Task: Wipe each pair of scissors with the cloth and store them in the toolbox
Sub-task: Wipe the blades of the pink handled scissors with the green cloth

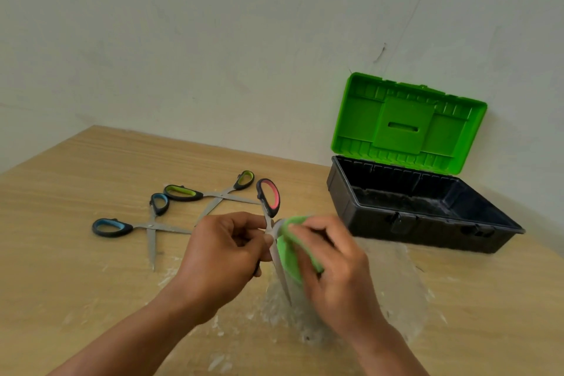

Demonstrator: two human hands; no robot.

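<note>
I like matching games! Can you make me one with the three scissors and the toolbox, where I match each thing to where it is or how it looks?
Things:
1. Pink-handled scissors
2. Blue-handled scissors
3. Green-handled scissors
4. Toolbox

Descriptions:
A. Lid up, nothing visible inside
B. Lying open on the table, nearest its left edge
C. Held in the left hand while the right hand rubs the green cloth on it
D. Lying open on the table, farther back

Pairs: 1-C, 2-B, 3-D, 4-A

A wooden table point(91, 168), smeared with white residue point(396, 284), meets a pale wall point(213, 40).
</note>
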